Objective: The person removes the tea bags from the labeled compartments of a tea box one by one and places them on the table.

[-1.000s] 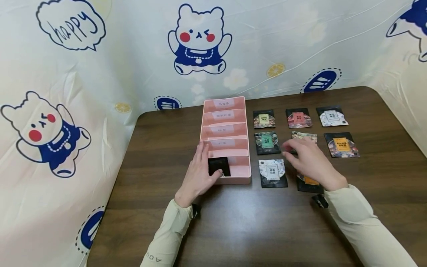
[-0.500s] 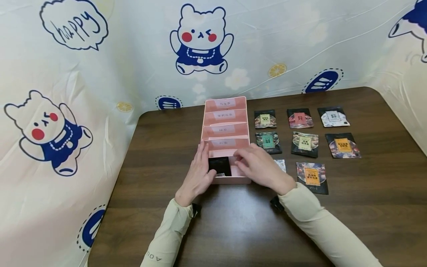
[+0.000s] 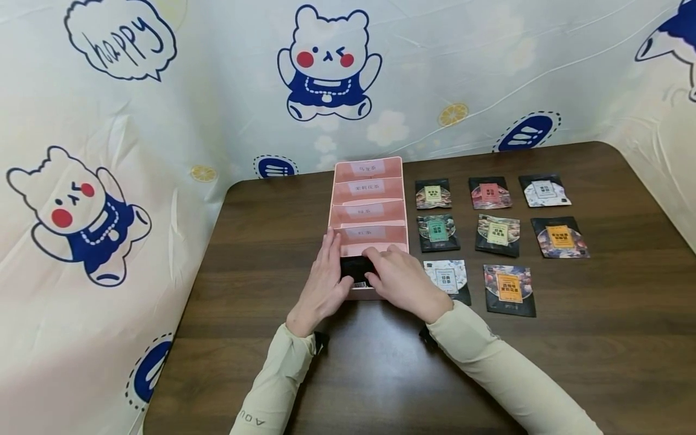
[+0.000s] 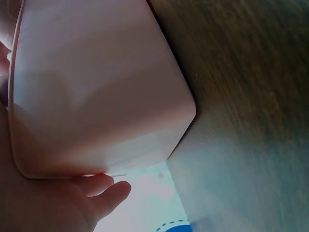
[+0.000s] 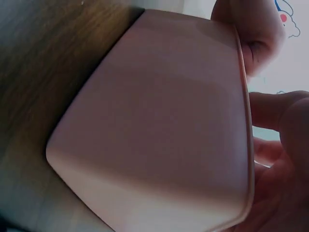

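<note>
A pink divided box (image 3: 361, 294) stands at the table's middle; its labelled compartments run away from me. In its nearest compartment lies a black tea packet (image 3: 354, 267), plain side up, with part of a barcode showing. My left hand (image 3: 319, 293) grips the box's left wall, fingers along the outside and thumb inside by the packet. My right hand (image 3: 408, 281) reaches over the front right corner and pinches the packet's right edge between thumb and fingers. In both wrist views the pink outer wall (image 4: 96, 87) fills the middle and hides the packet.
Several tea packets lie in rows right of the box: a green-labelled one (image 3: 437, 231), a white one (image 3: 447, 278) partly behind my right hand, and an orange-labelled one (image 3: 509, 290) among them. A printed cloth (image 3: 234, 109) hangs behind the wooden table (image 3: 261, 241).
My right hand has come left from above the loose packets, into the box's near compartment, and onto the black tea packet. My left hand has stayed at the box's left wall.
</note>
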The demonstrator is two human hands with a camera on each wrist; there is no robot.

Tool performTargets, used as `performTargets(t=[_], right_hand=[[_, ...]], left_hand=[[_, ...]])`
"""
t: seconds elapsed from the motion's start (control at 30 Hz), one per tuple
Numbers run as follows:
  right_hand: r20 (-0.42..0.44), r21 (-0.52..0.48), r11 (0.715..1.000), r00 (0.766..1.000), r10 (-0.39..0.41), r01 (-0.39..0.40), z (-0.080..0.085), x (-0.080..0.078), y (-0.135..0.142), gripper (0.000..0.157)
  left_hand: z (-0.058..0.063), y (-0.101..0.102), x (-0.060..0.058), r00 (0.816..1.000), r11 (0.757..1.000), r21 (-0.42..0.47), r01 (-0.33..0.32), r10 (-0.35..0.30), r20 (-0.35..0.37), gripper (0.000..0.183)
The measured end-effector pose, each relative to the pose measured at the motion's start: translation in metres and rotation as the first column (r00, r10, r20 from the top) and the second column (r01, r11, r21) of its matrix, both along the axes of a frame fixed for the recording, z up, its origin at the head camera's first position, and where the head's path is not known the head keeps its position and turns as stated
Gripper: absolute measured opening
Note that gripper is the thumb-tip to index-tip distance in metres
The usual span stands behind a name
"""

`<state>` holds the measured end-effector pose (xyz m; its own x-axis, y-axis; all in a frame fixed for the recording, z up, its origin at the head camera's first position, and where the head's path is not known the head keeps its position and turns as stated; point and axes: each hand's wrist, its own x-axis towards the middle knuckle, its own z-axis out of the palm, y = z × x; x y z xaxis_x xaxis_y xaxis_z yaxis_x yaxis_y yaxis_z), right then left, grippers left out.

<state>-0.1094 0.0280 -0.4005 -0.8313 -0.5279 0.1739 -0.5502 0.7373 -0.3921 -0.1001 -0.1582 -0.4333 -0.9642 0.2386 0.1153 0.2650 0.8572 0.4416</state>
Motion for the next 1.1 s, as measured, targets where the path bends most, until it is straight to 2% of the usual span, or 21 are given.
performTargets(t=[0.37, 0.77, 1.03, 1.1], right_hand=[[-0.004, -0.016, 1.0, 1.0, 0.001, -0.001, -0.004, -0.001, -0.007, 0.029], [-0.065, -0.014, 1.0, 0.998, 0.017, -0.018, -0.007, -0.002, -0.013, 0.012], [-0.142, -0.02, 1.0, 0.99, 0.02, -0.023, -0.008, -0.001, -0.013, 0.007], [-0.139, -0.023, 1.0, 0.99, 0.011, -0.014, -0.009, -0.001, -0.012, 0.007]], left_hand=[[0.0, 0.0, 0.0, 1.0, 1.0, 0.003, -0.011, 0.011, 0.008, 0.077], [-0.001, -0.001, 0.0, 1.0, 1.0, 0.003, -0.019, 0.019, -0.019, 0.078], [-0.001, 0.0, 0.001, 1.0, 1.0, 0.005, -0.024, 0.024, -0.01, 0.078], [-0.001, 0.0, 0.001, 1.0, 1.0, 0.003, -0.024, 0.024, -0.007, 0.078]])
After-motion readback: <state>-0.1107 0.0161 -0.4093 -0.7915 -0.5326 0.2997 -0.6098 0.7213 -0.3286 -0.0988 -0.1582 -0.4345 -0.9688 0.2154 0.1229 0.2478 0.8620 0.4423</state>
